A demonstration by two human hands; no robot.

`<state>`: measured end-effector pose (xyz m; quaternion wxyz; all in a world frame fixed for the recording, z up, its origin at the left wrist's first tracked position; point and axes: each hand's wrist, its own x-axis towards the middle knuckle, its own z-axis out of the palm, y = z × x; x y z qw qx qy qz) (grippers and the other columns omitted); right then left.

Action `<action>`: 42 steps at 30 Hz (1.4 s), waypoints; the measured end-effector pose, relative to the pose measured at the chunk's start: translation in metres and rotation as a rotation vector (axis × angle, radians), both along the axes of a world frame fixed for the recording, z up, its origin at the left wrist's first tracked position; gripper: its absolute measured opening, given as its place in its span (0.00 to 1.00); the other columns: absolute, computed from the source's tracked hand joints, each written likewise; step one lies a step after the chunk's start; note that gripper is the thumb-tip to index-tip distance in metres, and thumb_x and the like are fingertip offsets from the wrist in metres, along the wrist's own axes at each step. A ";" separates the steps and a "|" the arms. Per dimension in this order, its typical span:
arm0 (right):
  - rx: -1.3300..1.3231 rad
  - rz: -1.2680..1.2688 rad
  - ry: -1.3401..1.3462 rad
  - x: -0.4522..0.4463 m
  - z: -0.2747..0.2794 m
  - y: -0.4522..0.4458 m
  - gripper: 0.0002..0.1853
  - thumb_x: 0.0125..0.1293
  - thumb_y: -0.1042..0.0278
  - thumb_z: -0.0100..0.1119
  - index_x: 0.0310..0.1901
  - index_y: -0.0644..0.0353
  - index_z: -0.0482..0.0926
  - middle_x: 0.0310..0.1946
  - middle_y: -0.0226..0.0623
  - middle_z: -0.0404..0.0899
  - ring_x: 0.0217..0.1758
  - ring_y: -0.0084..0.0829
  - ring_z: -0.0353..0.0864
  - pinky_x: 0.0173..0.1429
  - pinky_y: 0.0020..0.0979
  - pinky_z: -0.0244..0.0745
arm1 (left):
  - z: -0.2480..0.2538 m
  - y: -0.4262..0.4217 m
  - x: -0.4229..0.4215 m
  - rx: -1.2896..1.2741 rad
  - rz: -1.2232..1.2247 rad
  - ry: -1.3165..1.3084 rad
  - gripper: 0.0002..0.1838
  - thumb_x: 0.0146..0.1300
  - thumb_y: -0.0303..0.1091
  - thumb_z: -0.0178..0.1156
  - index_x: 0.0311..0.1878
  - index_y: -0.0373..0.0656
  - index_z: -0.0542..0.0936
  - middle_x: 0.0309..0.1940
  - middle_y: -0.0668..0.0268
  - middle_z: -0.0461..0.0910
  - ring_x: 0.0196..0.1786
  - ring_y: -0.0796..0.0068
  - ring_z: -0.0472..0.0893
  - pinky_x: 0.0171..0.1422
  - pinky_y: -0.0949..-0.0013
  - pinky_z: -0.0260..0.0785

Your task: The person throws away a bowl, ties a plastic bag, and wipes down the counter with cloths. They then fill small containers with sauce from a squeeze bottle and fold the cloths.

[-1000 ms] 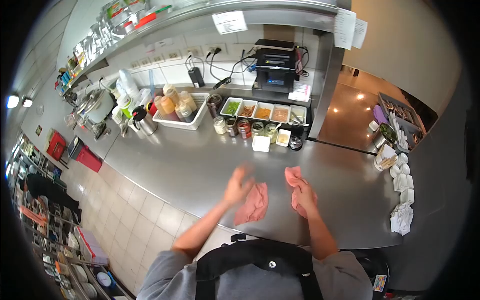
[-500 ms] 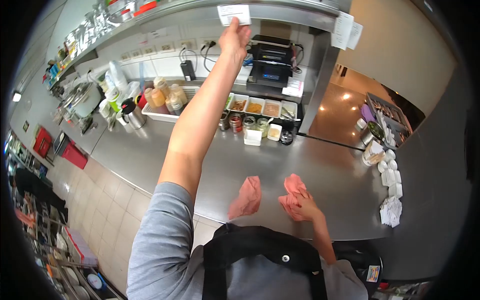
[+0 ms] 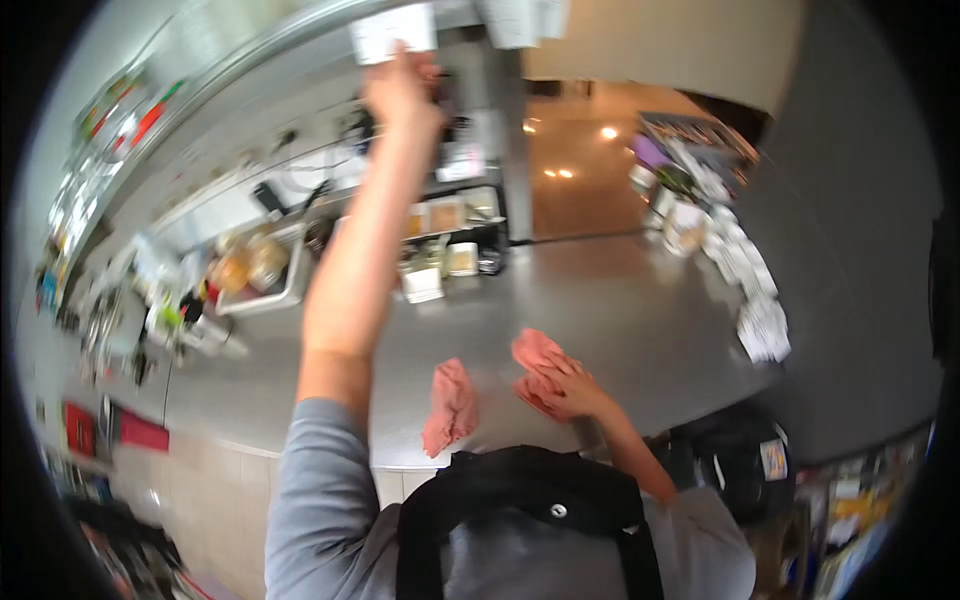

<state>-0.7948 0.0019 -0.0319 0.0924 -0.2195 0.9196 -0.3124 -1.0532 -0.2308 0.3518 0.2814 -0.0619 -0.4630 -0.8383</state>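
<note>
My left hand [image 3: 402,92] is raised at the shelf edge, fingers closed on the lower edge of a white paper [image 3: 394,32]. Its forearm crosses over the steel counter [image 3: 610,300] and hides part of the food containers. Low on the counter, my right hand [image 3: 578,388] presses on a bunched pink cloth [image 3: 537,348], its fingers curled over the fabric. A second pink cloth [image 3: 451,405] lies crumpled to the left, touched by neither hand.
At the back left stands a white basket of bottles [image 3: 262,300]. Small white containers [image 3: 423,285] and jars sit beyond the cloths. Folded napkins [image 3: 763,330] lie at the right, near a tub [image 3: 685,228]. A dark printer is partly hidden behind my left hand.
My left hand has gone from above the left cloth up to the paper. My right hand has stayed at its cloth. The view has swung right and is blurred.
</note>
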 end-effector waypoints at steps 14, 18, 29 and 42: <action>-0.075 -1.077 0.289 -0.089 0.026 0.267 0.15 0.61 0.65 0.55 0.47 0.61 0.83 0.47 0.53 0.81 0.52 0.50 0.80 0.59 0.43 0.73 | -0.289 0.051 0.177 -1.438 -0.109 0.082 0.23 0.53 0.29 0.66 0.55 0.43 0.76 0.62 0.51 0.69 0.67 0.46 0.64 0.72 0.49 0.55; 0.258 -1.215 0.360 -0.141 0.013 0.351 0.19 0.58 0.67 0.56 0.50 0.65 0.79 0.53 0.57 0.76 0.58 0.51 0.76 0.62 0.44 0.72 | -0.335 0.057 0.241 -1.614 -0.439 0.123 0.25 0.58 0.30 0.64 0.60 0.44 0.75 0.64 0.51 0.69 0.71 0.48 0.62 0.74 0.50 0.54; 0.608 -1.289 0.285 -0.204 -0.044 0.434 0.14 0.61 0.60 0.61 0.44 0.60 0.79 0.44 0.48 0.81 0.54 0.47 0.77 0.56 0.45 0.74 | -0.392 0.046 0.252 -1.659 -0.774 0.018 0.27 0.58 0.34 0.62 0.64 0.50 0.74 0.67 0.53 0.65 0.72 0.47 0.59 0.73 0.49 0.54; 0.547 -1.358 -0.014 -0.207 -0.004 0.414 0.31 0.57 0.42 0.65 0.57 0.53 0.75 0.55 0.54 0.75 0.60 0.56 0.73 0.62 0.49 0.72 | -0.371 0.034 0.185 -1.463 -0.346 0.174 0.26 0.58 0.37 0.62 0.60 0.41 0.73 0.60 0.54 0.70 0.62 0.52 0.69 0.65 0.55 0.62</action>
